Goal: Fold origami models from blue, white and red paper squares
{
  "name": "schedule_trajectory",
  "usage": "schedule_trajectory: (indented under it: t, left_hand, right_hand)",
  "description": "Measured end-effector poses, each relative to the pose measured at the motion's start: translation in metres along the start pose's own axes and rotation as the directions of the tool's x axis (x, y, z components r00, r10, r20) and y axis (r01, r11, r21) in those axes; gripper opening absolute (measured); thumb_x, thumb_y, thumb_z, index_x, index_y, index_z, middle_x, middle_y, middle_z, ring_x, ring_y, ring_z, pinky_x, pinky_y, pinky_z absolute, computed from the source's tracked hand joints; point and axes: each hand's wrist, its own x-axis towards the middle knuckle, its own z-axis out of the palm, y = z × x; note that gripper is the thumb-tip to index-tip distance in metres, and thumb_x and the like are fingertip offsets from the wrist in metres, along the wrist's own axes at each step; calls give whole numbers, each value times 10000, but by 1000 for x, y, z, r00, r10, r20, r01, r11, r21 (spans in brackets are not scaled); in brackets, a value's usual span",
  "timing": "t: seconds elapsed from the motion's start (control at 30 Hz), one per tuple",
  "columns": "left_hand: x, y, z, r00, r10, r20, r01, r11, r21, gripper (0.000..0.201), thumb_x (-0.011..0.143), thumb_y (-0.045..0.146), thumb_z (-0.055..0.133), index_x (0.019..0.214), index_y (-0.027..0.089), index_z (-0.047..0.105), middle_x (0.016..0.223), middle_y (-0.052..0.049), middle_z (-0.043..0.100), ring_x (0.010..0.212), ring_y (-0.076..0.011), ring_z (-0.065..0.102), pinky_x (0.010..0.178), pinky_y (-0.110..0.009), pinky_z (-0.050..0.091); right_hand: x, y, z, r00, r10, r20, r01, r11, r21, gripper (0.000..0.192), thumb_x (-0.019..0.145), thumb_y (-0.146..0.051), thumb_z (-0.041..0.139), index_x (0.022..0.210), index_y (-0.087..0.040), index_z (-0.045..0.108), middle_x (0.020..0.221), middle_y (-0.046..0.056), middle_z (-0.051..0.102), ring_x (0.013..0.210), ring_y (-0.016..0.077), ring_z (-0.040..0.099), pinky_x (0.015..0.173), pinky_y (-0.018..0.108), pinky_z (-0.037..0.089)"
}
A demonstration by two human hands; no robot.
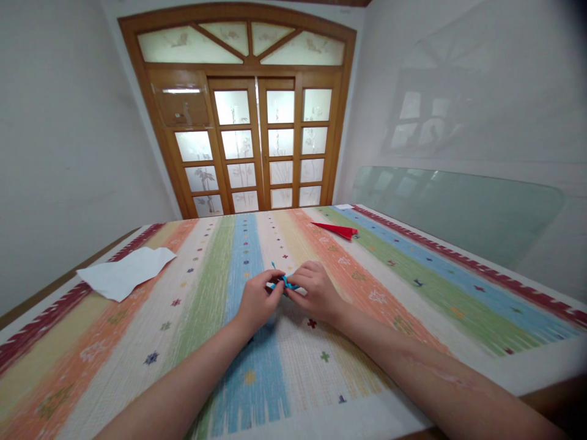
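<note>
A small bright blue strip-like piece [285, 282], twisted or folded, is between my two hands above the striped tablecloth. My left hand [259, 300] pinches it from the left with thumb and forefinger. From the right, my right hand [316, 292] grips it too, the fingers curled and the thumb beneath. A thin blue end sticks up just past the left fingertips. Much of the piece is covered by my fingers, so its full shape and material cannot be made out.
A red folded paper [335, 230], pointed at one end, lies beyond my right hand. At the left rests a white paper sheet [126, 273] with uneven edges. The striped tablecloth [202, 299] covers the table. A glass panel [449, 208] leans along the right wall; wooden doors [257, 140] stand behind.
</note>
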Motion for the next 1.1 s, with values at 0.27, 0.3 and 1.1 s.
schedule_trajectory:
  t: [0.27,0.3,1.1]
  left_hand:
    - [2,-2,-1,1000,-10,-12,11,999,42,214,862,132,579,993,212,728,899,-30,753,804,-178,689,730,-277,551]
    - [3,-3,-2,1000,-24,-17,24,999,29,198,871,149,584,991,211,728,893,-30,754,796,-178,690,728,-279,550]
    - [9,-18,-2,984,-159,-82,139,969,-206,123,882,199,514,924,197,629,865,-42,689,772,-171,625,694,-281,485]
  right_hand:
    - [1,2,-1,1000,16,7,-17,999,27,116,914,-326,672,944,-245,750,852,64,738,874,240,588,841,397,376]
    - [1,2,-1,1000,19,9,-19,1000,25,119,915,-324,670,952,-243,749,845,64,736,871,240,588,840,396,375]
    - [2,31,9,910,413,27,-391,835,387,284,976,-335,494,1049,-179,720,849,65,737,732,184,674,650,296,512]
